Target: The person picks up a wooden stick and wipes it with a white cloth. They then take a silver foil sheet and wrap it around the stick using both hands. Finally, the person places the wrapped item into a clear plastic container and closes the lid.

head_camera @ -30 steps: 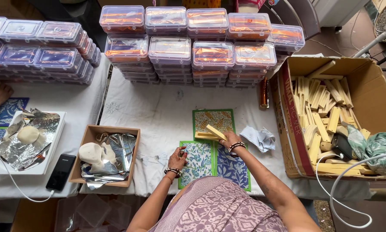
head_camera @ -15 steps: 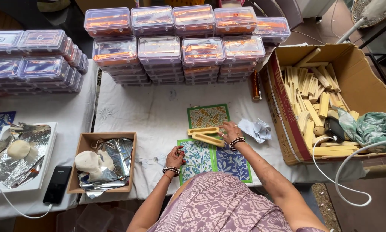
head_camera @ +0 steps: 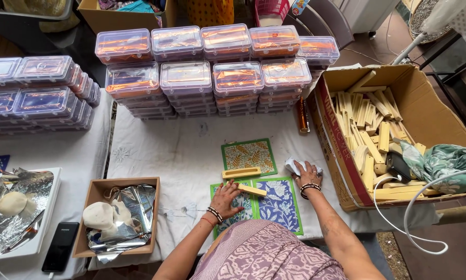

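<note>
The left hand (head_camera: 225, 194) lies flat, fingers spread, pinning a yellow wooden bar (head_camera: 252, 190) across the printed cards (head_camera: 279, 203); nothing is gripped. The right hand (head_camera: 306, 176) presses open-palmed on a crumpled white cloth (head_camera: 293, 166), just beside the blue card. Judgement: even downward pressure should keep the bar from skating. A second bar (head_camera: 241, 172) lies by the green-bordered card (head_camera: 249, 155). The worktop (head_camera: 160, 155) is cloth-covered; behind it are stacked clear boxes (head_camera: 227, 78), and to the right a carton of wooden pieces (head_camera: 370, 124).

Stacked plastic boxes (head_camera: 227, 78), black phone (head_camera: 60, 247)

Three patterned tiles (head_camera: 249, 155), two loose wooden pieces (head_camera: 241, 172), one phone (head_camera: 60, 247), two cardboard boxes (head_camera: 422, 111).
</note>
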